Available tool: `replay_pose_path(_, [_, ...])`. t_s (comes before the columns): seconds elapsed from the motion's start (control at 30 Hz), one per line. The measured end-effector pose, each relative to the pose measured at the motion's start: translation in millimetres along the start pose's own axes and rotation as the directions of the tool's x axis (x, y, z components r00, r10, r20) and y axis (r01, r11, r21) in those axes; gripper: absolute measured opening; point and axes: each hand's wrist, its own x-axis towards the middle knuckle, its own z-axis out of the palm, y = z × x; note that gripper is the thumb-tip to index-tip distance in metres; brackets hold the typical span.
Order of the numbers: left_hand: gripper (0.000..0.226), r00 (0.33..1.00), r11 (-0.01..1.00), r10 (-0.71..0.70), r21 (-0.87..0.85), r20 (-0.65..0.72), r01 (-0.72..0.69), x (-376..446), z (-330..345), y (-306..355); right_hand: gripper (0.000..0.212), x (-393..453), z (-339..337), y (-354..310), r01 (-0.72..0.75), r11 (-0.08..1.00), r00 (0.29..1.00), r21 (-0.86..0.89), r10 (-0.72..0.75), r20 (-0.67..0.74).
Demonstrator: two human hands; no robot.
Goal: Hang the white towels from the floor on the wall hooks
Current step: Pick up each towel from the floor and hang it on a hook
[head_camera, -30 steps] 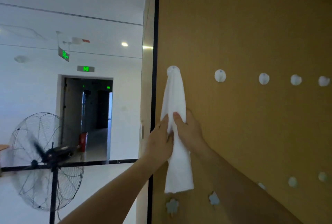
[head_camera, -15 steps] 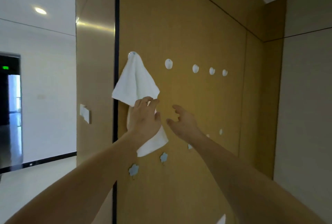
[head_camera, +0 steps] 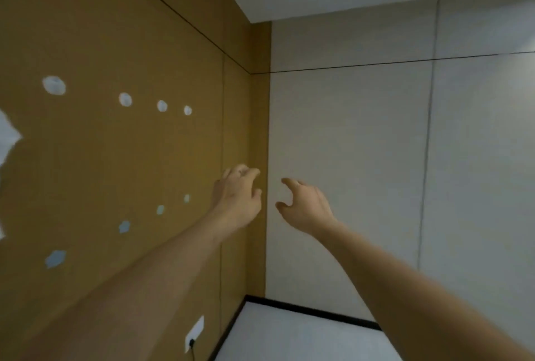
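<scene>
A white towel (head_camera: 7, 140) hangs on the tan wooden wall (head_camera: 130, 27), cut off by the left edge of the view. To its right runs a row of white round hooks (head_camera: 53, 85), bare, with another hook (head_camera: 125, 99) further along. Lower down sits a row of pale blue flower-shaped hooks (head_camera: 55, 258). My left hand (head_camera: 238, 198) and my right hand (head_camera: 304, 204) are raised in the air near the room's corner, fingers loosely curled, holding nothing and touching nothing.
A grey panelled wall (head_camera: 405, 158) meets the tan wall at the corner. A white wall socket (head_camera: 194, 331) with a black cable sits low on the tan wall. Pale floor (head_camera: 289, 337) with a black skirting lies below.
My left hand has let go of the hung towel. The view has swung right, so the towel is at the left edge. Both hands have moved away from it toward the corner.
</scene>
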Motion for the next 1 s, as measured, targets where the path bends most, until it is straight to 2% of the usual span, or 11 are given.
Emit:
replay_pose_path(0.23, [0.042, 0.969, 0.958, 0.181, -0.254, 0.169, -0.134, -9, 128, 225, 0.066, -109, -105, 208, -0.29, 0.941, 0.957, -0.174, 0.283, -0.065])
replay_pose_path(0.4, [0.044, 0.884, 0.88, 0.372, -0.409, 0.283, -0.24, -48, 199, 381, 0.066, -203, -175, 323, -0.495, 0.838, 0.869, -0.23, 0.481, -0.12])
replay_pose_path(0.67, [0.047, 0.678, 0.673, 0.66, -0.656, 0.324, -0.341, -117, 297, 598, 0.064, -352, -255, 470, -0.788, 0.545, 0.611, -0.286, 0.752, -0.248])
replay_pose_path(0.83, [0.045, 0.533, 0.536, 0.791, -0.761, 0.3, -0.367, -158, 363, 720, 0.061, -427, -296, 561, -0.896, 0.342, 0.424, -0.284, 0.848, -0.317])
replay_pose_path(1.0, [0.046, 0.404, 0.453, 0.863, -0.82, 0.303, -0.351, -179, 441, 833, 0.059, -476, -328, 664, -0.955, 0.176, 0.253, -0.238, 0.903, -0.348])
